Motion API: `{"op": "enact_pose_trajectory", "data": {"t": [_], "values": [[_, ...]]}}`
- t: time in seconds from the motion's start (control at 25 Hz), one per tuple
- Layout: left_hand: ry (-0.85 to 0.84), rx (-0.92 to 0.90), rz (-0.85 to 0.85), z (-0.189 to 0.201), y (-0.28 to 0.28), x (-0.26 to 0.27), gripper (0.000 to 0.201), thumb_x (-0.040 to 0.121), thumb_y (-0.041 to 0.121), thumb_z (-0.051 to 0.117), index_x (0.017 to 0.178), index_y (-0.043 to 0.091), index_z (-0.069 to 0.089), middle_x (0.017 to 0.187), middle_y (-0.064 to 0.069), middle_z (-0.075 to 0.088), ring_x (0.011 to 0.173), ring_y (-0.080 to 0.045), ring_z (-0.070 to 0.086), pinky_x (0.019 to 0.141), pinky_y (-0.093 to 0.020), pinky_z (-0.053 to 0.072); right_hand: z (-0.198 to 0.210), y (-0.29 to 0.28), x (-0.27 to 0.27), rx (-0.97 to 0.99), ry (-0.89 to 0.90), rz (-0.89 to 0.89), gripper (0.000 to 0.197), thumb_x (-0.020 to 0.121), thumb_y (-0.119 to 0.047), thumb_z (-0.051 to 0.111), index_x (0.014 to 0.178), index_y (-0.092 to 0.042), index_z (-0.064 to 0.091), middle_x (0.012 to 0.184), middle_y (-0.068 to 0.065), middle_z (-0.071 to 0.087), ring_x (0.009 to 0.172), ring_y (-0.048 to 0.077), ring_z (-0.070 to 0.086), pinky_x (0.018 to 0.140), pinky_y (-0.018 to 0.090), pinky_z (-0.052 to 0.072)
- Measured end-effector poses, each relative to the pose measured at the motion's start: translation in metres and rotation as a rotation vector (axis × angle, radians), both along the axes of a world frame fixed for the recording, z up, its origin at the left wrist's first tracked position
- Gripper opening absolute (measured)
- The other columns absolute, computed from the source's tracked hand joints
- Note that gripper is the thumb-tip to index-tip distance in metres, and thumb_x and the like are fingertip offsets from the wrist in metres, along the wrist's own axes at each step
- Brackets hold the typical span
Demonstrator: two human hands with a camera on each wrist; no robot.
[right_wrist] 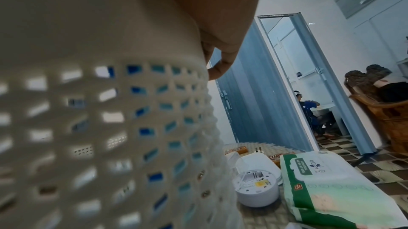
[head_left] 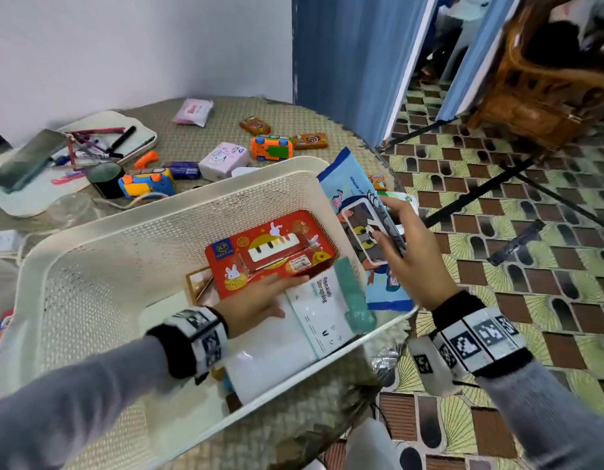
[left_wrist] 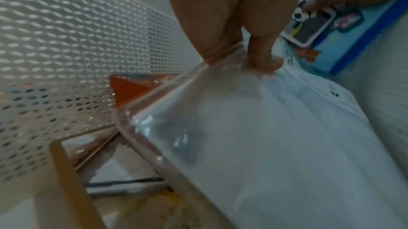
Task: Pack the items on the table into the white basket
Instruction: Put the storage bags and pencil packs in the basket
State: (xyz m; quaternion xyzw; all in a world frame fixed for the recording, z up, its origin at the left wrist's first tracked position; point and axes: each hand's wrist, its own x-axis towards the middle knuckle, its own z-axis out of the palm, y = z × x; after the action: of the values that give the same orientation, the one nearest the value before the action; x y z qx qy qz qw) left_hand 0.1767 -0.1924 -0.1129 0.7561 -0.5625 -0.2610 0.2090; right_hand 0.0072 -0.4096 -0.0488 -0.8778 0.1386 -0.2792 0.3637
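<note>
The red tin (head_left: pixel 270 252) reads "KEEYUNI".

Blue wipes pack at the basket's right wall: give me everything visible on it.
The blue wipes pack is a soft, glossy plastic pouch, light blue with a darker blue border, printed with cartoon figures and a white-framed flap label. It stands on edge, tilted, inside the white basket against its right wall, its upper end rising above the rim. The right hand grips it from above, thumb on the label. Its blue shows through the wall's holes in the right wrist view.
</note>
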Motion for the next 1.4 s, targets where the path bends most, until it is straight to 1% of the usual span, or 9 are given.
{"op": "enact_pose_trajectory", "data": {"t": [0.08, 0.2, 0.28, 0.36, 0.6, 0.76, 0.96, 1.24, 1.4], "values": [[-0.334, 0.007, -0.068, -0.012, -0.007, -0.016, 0.068, 0.089, 0.017, 0.056, 0.149, 0.025, 0.025, 0.153, -0.006, 0.029, 0.138, -0.022, 0.032, 0.115, -0.035, 0.029, 0.001, 0.0, 0.0, 0.011, 0.003, -0.004, 0.038, 0.096, -0.011, 0.052, 0.132, -0.016, 0.042, 0.12, -0.003, 0.057, 0.11, 0.016, 0.055, 0.092, 0.038, 0.047], [-0.575, 0.075, -0.314, -0.029, -0.01, -0.022, 0.063, 0.095, 0.047, 0.038, 0.149, 0.02, 0.023, 0.155, -0.013, 0.02, 0.141, -0.03, 0.023, 0.11, -0.048, 0.022, 0.0, 0.0, 0.0, 0.015, 0.009, -0.012, 0.039, 0.096, -0.011, 0.053, 0.133, -0.018, 0.041, 0.121, -0.004, 0.057, 0.112, 0.015, 0.055, 0.093, 0.037, 0.047], [-0.5, 0.118, -0.324, -0.036, -0.02, -0.025, 0.071, 0.094, 0.064, 0.02, 0.151, 0.025, 0.005, 0.156, -0.012, -0.009, 0.144, -0.03, -0.008, 0.113, -0.049, -0.002, -0.001, 0.0, 0.0, 0.017, 0.007, -0.014, 0.04, 0.096, -0.011, 0.053, 0.133, -0.02, 0.04, 0.121, -0.006, 0.056, 0.112, 0.013, 0.055, 0.094, 0.036, 0.047], [-0.359, 0.149, -0.262, -0.047, -0.029, -0.029, 0.075, 0.089, 0.068, 0.026, 0.147, 0.038, -0.011, 0.15, -0.005, -0.034, 0.138, -0.022, -0.032, 0.112, -0.037, -0.02, -0.001, 0.0, 0.0, 0.02, 0.013, -0.013, 0.04, 0.096, -0.012, 0.053, 0.134, -0.019, 0.04, 0.122, -0.004, 0.056, 0.113, 0.013, 0.055, 0.094, 0.035, 0.047], [-0.338, 0.28, -0.246, -0.068, -0.049, -0.034, 0.083, 0.074, 0.083, 0.016, 0.133, 0.051, -0.033, 0.149, 0.0, -0.039, 0.138, -0.022, -0.034, 0.119, -0.045, -0.005, 0.001, 0.001, -0.001, 0.011, 0.019, -0.027, 0.04, 0.096, -0.012, 0.053, 0.134, -0.016, 0.042, 0.122, -0.005, 0.056, 0.112, 0.01, 0.055, 0.092, 0.028, 0.046], [-0.372, 0.316, -0.245, -0.068, -0.051, -0.035, 0.087, 0.067, 0.087, 0.006, 0.135, 0.048, -0.033, 0.146, 0.001, -0.043, 0.137, -0.021, -0.035, 0.119, -0.047, -0.003, 0.0, 0.0, -0.001, 0.002, 0.033, -0.033, 0.04, 0.097, -0.014, 0.052, 0.135, -0.016, 0.041, 0.126, -0.002, 0.056, 0.115, 0.012, 0.054, 0.095, 0.036, 0.047], [-0.361, 0.318, -0.261, -0.04, -0.048, -0.04, 0.09, 0.066, 0.084, 0.004, 0.142, 0.043, -0.021, 0.153, -0.001, -0.028, 0.142, -0.023, -0.024, 0.119, -0.05, 0.003, -0.001, 0.002, -0.002, 0.001, 0.039, -0.028, 0.04, 0.097, -0.014, 0.052, 0.135, -0.019, 0.04, 0.122, 0.0, 0.057, 0.113, 0.015, 0.054, 0.093, 0.039, 0.047], [-0.207, 0.178, -0.018, 0.042, -0.013, -0.02, 0.076, 0.082, 0.079, 0.019, 0.147, 0.046, -0.002, 0.159, 0.006, 0.012, 0.138, -0.015, 0.034, 0.118, -0.041, 0.02, 0.033, 0.005, 0.003, 0.213, 0.091, -0.011, 0.035, 0.09, -0.003, 0.059, 0.121, -0.015, 0.051, 0.098, -0.011, 0.064, 0.084, 0.003, 0.062, 0.07, 0.017, 0.053], [-0.245, 0.07, 0.164, 0.097, 0.026, -0.004, 0.08, 0.077, 0.079, 0.013, 0.148, 0.043, 0.01, 0.147, 0.0, 0.041, 0.124, -0.016, 0.046, 0.105, -0.031, 0.034, 0.093, 0.001, 0.016, 0.354, 0.21, 0.147, 0.036, 0.087, 0.003, 0.06, 0.11, -0.025, 0.056, 0.1, 0.006, 0.071, 0.084, 0.019, 0.07, 0.072, 0.036, 0.06]]}}
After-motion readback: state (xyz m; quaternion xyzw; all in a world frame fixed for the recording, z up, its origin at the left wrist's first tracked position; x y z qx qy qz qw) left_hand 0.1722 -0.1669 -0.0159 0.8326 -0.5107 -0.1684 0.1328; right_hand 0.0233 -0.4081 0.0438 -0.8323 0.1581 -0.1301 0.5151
